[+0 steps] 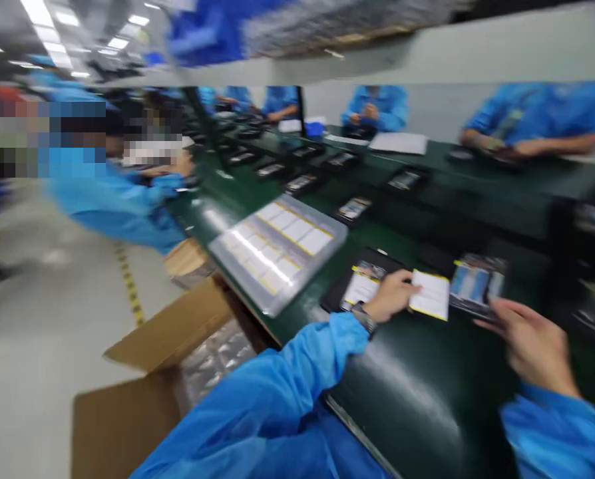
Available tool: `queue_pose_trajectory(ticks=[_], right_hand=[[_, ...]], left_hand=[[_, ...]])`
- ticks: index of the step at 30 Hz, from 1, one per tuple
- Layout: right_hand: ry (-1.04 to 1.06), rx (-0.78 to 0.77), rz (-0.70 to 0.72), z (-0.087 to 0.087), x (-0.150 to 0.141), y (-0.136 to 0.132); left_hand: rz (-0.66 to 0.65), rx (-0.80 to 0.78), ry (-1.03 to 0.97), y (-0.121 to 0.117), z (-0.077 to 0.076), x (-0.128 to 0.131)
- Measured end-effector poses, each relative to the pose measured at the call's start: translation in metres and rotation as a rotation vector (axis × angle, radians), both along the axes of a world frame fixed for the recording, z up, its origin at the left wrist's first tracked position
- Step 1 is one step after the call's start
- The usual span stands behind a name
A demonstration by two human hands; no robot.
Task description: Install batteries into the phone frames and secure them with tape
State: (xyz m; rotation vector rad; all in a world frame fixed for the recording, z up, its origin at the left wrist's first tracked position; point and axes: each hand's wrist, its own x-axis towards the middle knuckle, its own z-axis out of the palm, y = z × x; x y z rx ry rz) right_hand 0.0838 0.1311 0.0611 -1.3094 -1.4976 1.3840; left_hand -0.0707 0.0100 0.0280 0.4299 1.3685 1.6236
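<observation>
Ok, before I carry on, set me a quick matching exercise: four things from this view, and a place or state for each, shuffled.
Things:
1. Left hand
2. Wristwatch
3. Clear plastic tray
4. Cardboard box

Places or states:
A. Lying on the green table
B. Flaps open
C. Holding a white, yellow-edged card
D. Where a bare wrist meets a blue sleeve

Pairs: 1-C, 2-D, 3-A, 4-B
</observation>
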Motion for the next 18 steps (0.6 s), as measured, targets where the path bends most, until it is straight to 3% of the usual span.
queue_pose_trajectory(ticks=[2, 4, 10, 18], right_hand=[[0.098, -0.123, -0.06, -0.013, 0.034, -0.021], [0.196, -0.184, -0.039, -0.023, 0.044, -0.041], [0.328, -0.234, 0.047, -0.042, 0.045, -0.076], [0.389, -0.188, 0.134, -0.053, 0.049, -0.084]], left_hand=[[-0.068, 0.055, 0.02, -0.006, 0.008, 0.004], [-0.14, 0.113, 0.055, -0.007, 0.01, 0.01], [-0.198, 0.057, 0.22, -0.01, 0.001, 0.025], [-0.154, 0.048, 0.289, -0.009, -0.006, 0.018]])
